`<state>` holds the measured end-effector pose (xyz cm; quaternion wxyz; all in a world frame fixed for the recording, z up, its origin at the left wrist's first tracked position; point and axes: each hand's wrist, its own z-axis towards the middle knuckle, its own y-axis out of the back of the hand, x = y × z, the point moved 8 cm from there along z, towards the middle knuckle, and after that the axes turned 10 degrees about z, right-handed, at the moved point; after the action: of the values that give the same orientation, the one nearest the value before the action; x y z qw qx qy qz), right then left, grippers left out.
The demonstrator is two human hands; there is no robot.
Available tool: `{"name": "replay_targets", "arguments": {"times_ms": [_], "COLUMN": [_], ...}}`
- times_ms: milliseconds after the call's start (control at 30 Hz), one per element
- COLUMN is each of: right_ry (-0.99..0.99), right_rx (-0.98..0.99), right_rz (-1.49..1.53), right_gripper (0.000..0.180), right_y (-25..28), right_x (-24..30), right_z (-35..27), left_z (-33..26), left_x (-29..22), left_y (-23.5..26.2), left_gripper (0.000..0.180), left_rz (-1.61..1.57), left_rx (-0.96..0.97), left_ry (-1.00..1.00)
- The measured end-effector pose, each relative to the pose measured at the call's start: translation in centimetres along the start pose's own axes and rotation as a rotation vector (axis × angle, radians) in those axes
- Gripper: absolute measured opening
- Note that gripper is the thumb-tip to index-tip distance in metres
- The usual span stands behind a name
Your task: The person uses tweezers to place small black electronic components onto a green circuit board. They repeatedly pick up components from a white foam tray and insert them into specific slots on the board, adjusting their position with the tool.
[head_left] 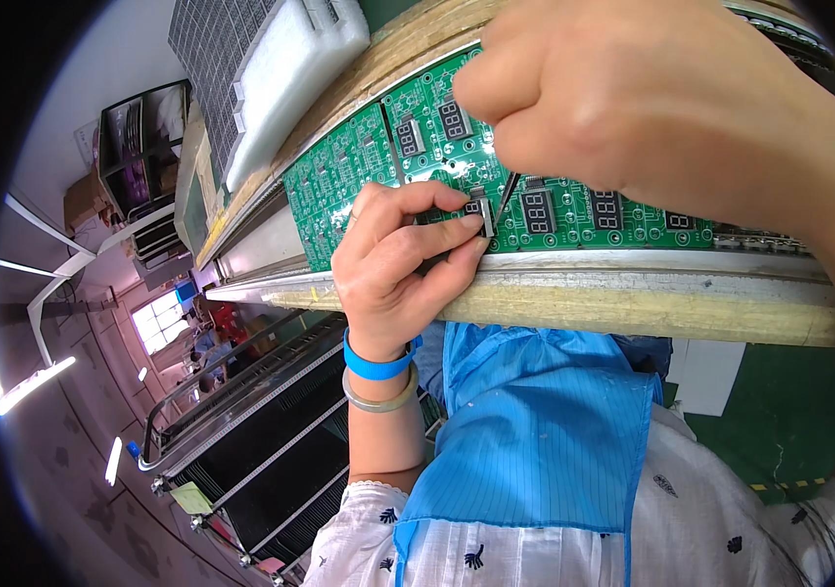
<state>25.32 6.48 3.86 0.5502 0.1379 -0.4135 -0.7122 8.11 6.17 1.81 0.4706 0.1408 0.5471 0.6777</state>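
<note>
Pinching a digit display (477,208) mid-frame, the left hand (393,252) seemingly seats it, the right hand (594,108) closed on a pointed tool (507,197) (next likely needing gentle alignment).

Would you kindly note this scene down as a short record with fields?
Left hand: pinches a small digit display at the green board
Right hand: holds a dark pointed tool, tip beside that display
Same board: more digit displays
Left of it: second green board
Left wrist: blue band, pale bangle
Clothing: blue apron
</note>
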Motion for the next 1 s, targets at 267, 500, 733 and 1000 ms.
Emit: {"name": "replay_targets", "arguments": {"times_ms": [267, 500, 733, 1000], "right_ry": [-0.004, -0.016, -0.04, -0.152], "right_rx": [0.002, 0.005, -0.007, 0.002], "right_rz": [-0.005, -0.001, -0.006, -0.021], "right_gripper": [0.022, 0.023, 0.023, 0.024], "right_y": [-0.5, -0.2, 0.5, 2.0], "right_x": [0.5, 0.3, -0.4, -0.4], "right_z": [0.0, 0.3, 0.3, 0.7], "left_z": [-0.2, 0.0, -0.2, 0.3], "left_x": [0.0, -0.1, 0.1, 0.0], "left_y": [-0.1, 0.1, 0.0, -0.1], "left_gripper": [0.029, 0.029, 0.029, 0.029], "left_rz": [0.007, 0.01, 0.011, -0.002], "left_rx": [0.001, -0.004, 0.001, 0.026], "left_ry": [0.018, -0.005, 0.024, 0.026]}}
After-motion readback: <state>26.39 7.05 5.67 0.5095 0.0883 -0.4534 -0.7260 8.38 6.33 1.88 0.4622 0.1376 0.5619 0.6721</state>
